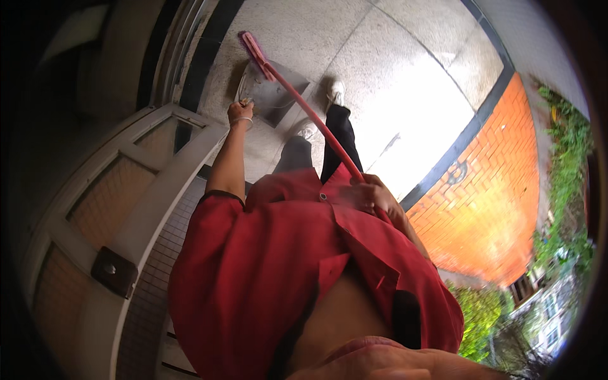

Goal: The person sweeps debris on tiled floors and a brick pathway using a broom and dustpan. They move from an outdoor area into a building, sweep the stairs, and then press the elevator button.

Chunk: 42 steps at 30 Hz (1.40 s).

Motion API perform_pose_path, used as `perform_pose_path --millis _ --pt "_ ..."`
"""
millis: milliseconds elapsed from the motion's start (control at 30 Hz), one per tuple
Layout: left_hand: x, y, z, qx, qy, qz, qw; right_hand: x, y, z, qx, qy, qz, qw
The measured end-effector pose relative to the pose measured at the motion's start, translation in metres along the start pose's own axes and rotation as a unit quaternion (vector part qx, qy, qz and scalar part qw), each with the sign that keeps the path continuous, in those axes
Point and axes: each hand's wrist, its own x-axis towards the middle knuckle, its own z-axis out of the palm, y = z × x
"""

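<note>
My right hand (pixel 370 195) is wrapped round the long red pole (pixel 310 114) of a floor brush, close in front of my shirt. The pole slants away to the far left, where the narrow reddish brush head (pixel 254 47) with a purple fringe appears over a grey box-like container (pixel 278 95). Out to the left, my left hand (pixel 240 113) is closed at the container's near left side, at what looks like its thin wire handle. A bracelet circles that wrist. The inside of the container cannot be made out.
An open pale door with glass panes (pixel 136 183) and a dark lock (pixel 114 272) stands close on my left. My shoes (pixel 336 92) are on pale floor slabs (pixel 316 38). Beyond a dark border on the right lie orange herringbone paving (pixel 487 202) and green plants (pixel 563 158).
</note>
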Motion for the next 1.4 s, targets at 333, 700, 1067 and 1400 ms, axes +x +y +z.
perform_pose_path --millis 333,700,1067,1400 --pt "0.016 -0.036 0.002 -0.050 0.059 -0.027 0.997 0.063 -0.183 -0.082 -0.293 0.107 -0.145 0.939" --pt "0.036 -0.022 0.033 -0.115 0.088 -0.165 0.976 0.103 -0.231 -0.048 -0.294 -0.183 -0.004 0.938" --pt "-0.009 -0.043 -0.016 -0.206 -0.053 -0.260 0.942 0.147 -0.384 0.033 -0.121 -0.250 0.105 0.955" --pt "0.039 -0.044 -0.028 -0.402 0.111 -0.432 0.800 0.194 -0.518 0.075 -0.188 0.017 -0.080 0.979"
